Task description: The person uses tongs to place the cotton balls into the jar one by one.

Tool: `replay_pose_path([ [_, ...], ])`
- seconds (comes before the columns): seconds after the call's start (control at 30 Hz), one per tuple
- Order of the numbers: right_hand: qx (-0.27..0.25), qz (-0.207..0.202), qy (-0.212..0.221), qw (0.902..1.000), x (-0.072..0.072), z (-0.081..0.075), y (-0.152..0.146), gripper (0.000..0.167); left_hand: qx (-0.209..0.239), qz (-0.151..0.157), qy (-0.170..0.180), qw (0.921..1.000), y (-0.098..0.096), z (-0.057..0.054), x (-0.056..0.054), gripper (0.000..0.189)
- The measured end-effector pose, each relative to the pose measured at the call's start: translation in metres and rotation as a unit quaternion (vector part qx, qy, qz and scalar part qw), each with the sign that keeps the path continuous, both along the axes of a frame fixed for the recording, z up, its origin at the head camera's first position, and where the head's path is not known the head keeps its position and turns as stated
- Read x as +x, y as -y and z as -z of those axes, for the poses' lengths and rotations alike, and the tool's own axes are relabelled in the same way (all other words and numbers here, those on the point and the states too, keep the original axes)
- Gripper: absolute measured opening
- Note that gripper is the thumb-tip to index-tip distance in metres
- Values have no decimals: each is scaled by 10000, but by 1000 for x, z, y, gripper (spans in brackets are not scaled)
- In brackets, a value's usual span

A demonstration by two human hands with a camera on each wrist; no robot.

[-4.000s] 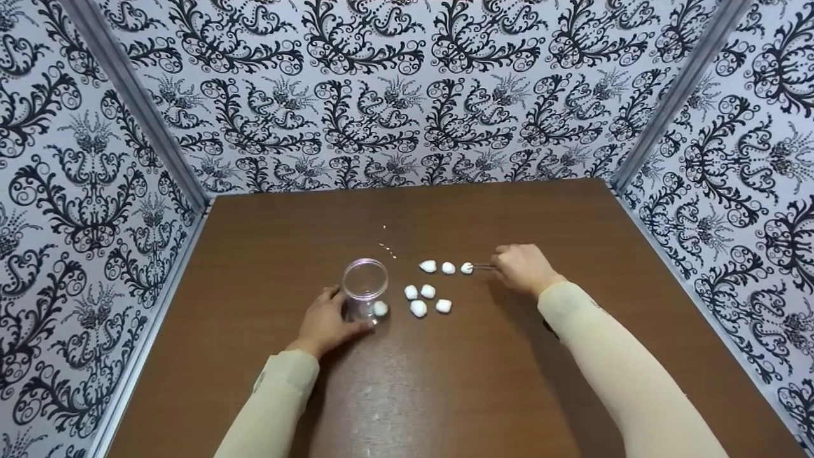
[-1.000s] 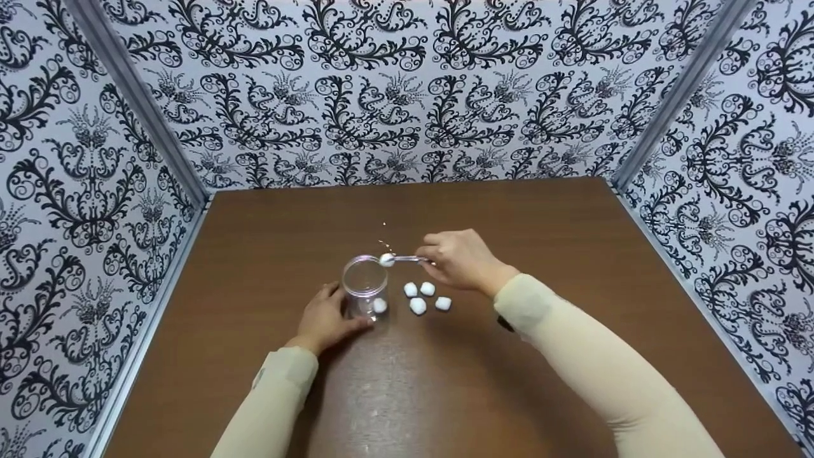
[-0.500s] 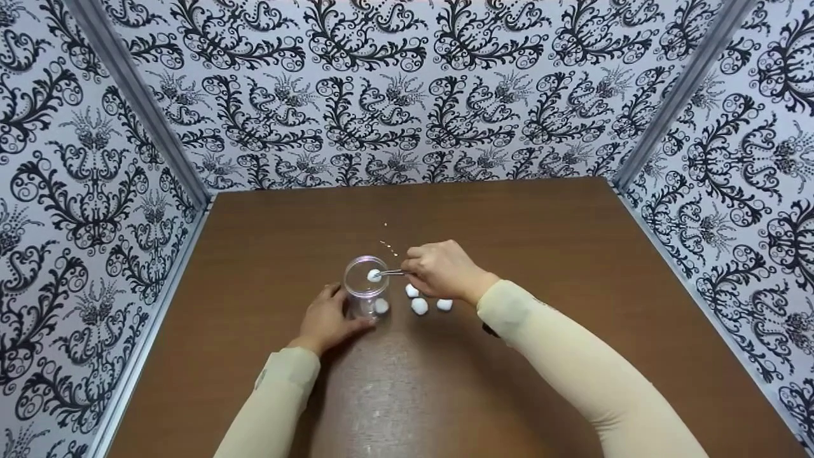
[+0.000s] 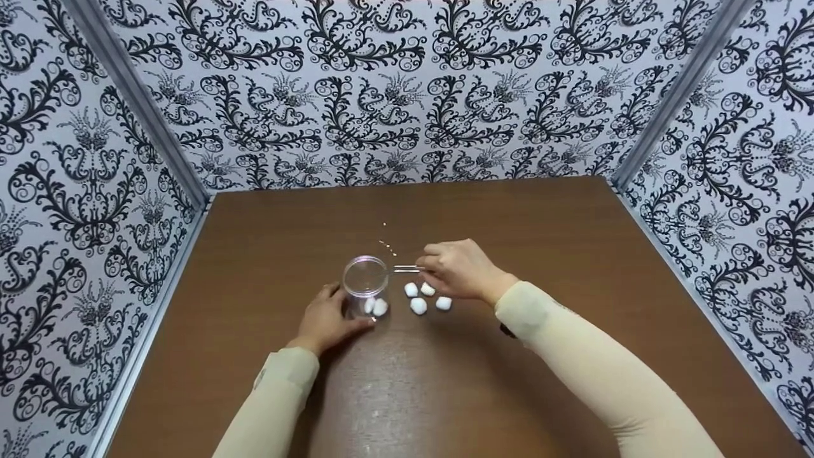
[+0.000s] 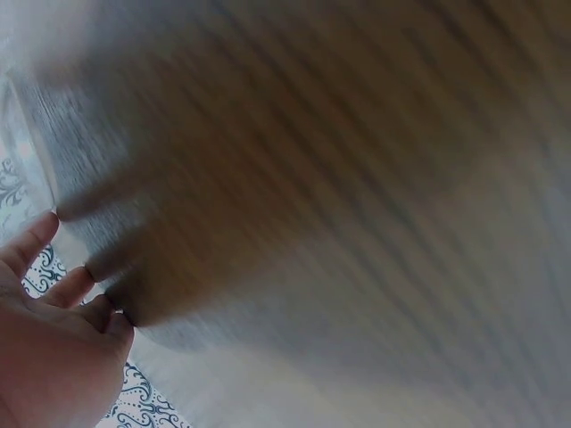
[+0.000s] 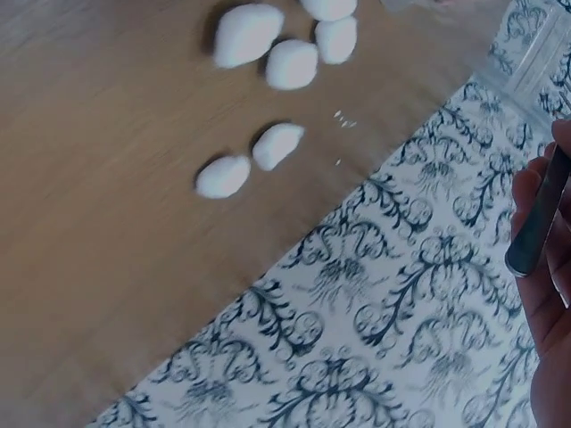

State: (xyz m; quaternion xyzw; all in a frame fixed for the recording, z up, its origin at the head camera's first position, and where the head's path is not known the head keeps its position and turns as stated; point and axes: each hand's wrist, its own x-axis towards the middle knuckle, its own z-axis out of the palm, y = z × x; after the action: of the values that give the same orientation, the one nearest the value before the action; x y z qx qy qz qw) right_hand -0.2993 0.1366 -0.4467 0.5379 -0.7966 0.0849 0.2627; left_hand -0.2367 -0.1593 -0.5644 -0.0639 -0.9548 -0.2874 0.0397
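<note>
A clear plastic jar (image 4: 356, 306) stands upright on the table, with two cotton balls (image 4: 379, 308) at its bottom. My left hand (image 4: 325, 323) holds the jar low down, thumb at the near side and fingers at the far side. The left wrist view shows this hand (image 5: 58, 348) at its edge. My right hand (image 4: 463, 270) pinches metal tweezers (image 4: 406, 269), their parted tips beside the jar's rim with nothing between them. In the right wrist view the tweezers' rounded end (image 6: 531, 241) sticks out of the hand.
Several cotton balls (image 4: 418, 306) lie grouped right of the jar. Two more cotton balls (image 6: 223, 176) show in the right wrist view, hidden behind my right hand in the head view. Small white specks (image 4: 389, 246) lie beyond the jar. Patterned walls (image 4: 407, 114) enclose the brown table (image 4: 286, 235).
My right hand carried a cotton ball leftward in the tweezers and let it go into the jar. The tweezers have since drawn back rightward. The left hand has stayed at the jar.
</note>
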Motion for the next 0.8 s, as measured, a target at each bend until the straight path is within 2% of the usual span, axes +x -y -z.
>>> replay_pose_path([
  [0.13, -67, 115, 1, 9999, 0, 9, -26, 8, 12, 32, -67, 10000, 0, 0, 0, 89],
  [0.43, 251, 532, 438, 9973, 6, 50, -83, 5, 37, 43, 98, 9999, 0, -4, 3, 90],
  [0.6, 514, 785, 563, 9940, 10, 64, -98, 5, 32, 88, 123, 9999, 1, -3, 3, 92],
  [0.8, 564, 745, 629, 9936, 12, 71, -100, 6, 64, 98, 85, 9999, 1, -3, 3, 92],
])
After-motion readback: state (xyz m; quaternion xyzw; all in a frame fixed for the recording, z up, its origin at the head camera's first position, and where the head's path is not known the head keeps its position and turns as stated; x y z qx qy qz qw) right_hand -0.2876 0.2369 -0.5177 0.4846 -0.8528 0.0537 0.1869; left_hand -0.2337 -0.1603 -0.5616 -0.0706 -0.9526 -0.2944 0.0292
